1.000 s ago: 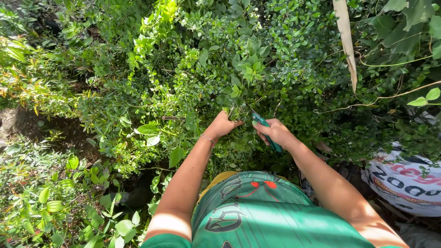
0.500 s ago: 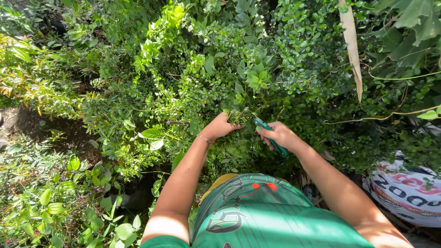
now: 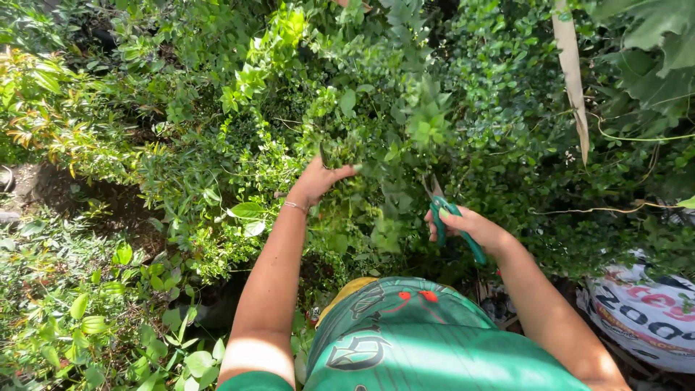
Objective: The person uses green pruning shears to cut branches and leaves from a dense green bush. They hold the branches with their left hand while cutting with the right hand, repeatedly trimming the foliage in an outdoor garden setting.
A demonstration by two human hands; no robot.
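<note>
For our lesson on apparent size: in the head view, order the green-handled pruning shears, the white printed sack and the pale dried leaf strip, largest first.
1. White printed sack, cut off by the frame.
2. Pale dried leaf strip, long but narrow.
3. Green-handled pruning shears, partly hidden by the right hand.

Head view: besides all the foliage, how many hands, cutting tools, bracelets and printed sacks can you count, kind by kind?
Hands: 2, left hand gripping a leafy sprig, right hand holding the shears
Green-handled pruning shears: 1
Thin bracelet: 1
White printed sack: 1
Total: 5
</note>
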